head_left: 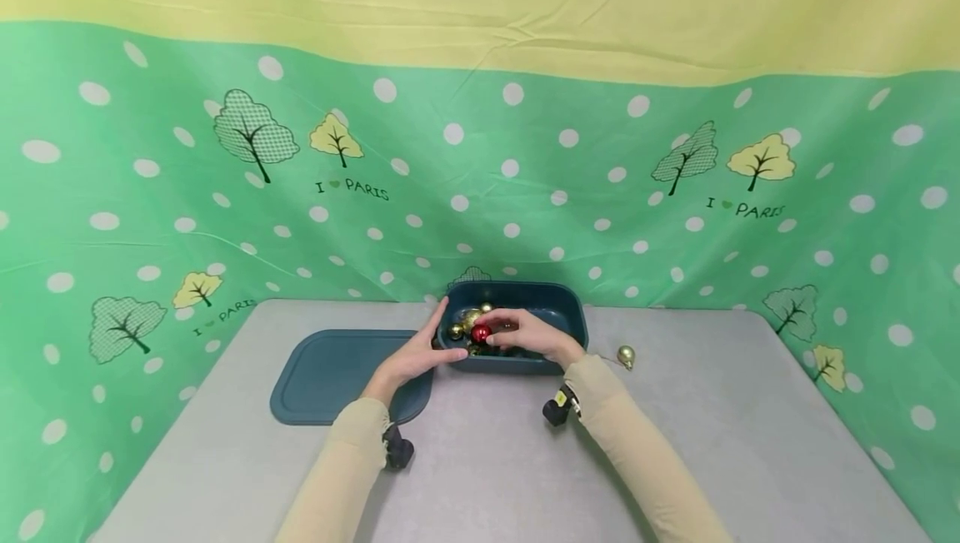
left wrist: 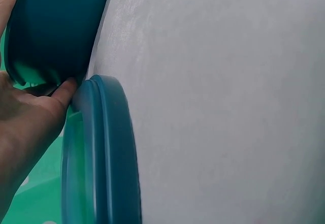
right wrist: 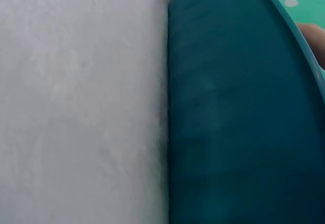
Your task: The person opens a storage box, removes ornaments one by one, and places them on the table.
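Observation:
A dark blue-green box [head_left: 570, 318] stands at the back of the table, with several gold ball ornaments [head_left: 456, 331] in its left part. My right hand [head_left: 528, 333] reaches over the front rim and pinches a shiny red ball ornament [head_left: 481, 333] between thumb and fingers, above the gold ones. My left hand [head_left: 420, 353] rests against the box's left end, its fingers straight along the side and its thumb at the front rim. In the left wrist view, the left hand [left wrist: 35, 107] touches the box wall [left wrist: 56, 31]. The right wrist view shows mostly the box's front wall [right wrist: 238, 107]; the ornaments are hidden there.
A flat blue-green lid [head_left: 330, 376] lies left of the box, partly under the left forearm. One gold ornament [head_left: 626, 355] lies on the grey table [head_left: 487, 460] right of the box. A green and yellow printed cloth [head_left: 480, 151] hangs behind the table.

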`<state>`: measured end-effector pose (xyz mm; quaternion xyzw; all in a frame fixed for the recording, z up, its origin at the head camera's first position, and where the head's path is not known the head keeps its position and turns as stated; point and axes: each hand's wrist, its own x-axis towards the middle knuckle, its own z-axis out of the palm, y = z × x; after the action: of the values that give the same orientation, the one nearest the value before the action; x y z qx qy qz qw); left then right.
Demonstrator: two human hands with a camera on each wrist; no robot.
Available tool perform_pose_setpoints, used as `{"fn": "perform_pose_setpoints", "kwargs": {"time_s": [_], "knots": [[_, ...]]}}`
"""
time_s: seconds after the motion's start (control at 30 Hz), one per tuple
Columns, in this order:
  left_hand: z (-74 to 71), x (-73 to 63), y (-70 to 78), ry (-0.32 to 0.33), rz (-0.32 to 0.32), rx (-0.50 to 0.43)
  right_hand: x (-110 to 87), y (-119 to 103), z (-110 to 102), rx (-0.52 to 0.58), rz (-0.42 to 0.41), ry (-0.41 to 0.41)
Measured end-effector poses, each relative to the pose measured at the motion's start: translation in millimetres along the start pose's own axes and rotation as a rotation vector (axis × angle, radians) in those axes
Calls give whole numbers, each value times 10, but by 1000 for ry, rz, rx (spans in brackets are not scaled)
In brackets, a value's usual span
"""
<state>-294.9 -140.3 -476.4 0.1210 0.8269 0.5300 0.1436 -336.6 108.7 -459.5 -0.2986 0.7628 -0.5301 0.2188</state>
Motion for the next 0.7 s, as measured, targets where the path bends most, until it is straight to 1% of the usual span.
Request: {"fn": "perform_pose_setpoints", "kwargs": {"time_s": [0.17,0.33,0.43,0.53,0.7], "knots": [[7,11,-12,0,-3,-7,-52,-45,-12,26,5,62],[2,17,-39,-4,4,-8,-123,-85,-27,74,-1,112],[2,21,-48,-5,9,-12,-179,-95,-45,81,-25,148],[0,23,-59,-7,6,-18,-240,-105,-63,71,-68,185],[-1,35,-67,-12,15,-11,-322,-99,-98,94,-103,219]]}}
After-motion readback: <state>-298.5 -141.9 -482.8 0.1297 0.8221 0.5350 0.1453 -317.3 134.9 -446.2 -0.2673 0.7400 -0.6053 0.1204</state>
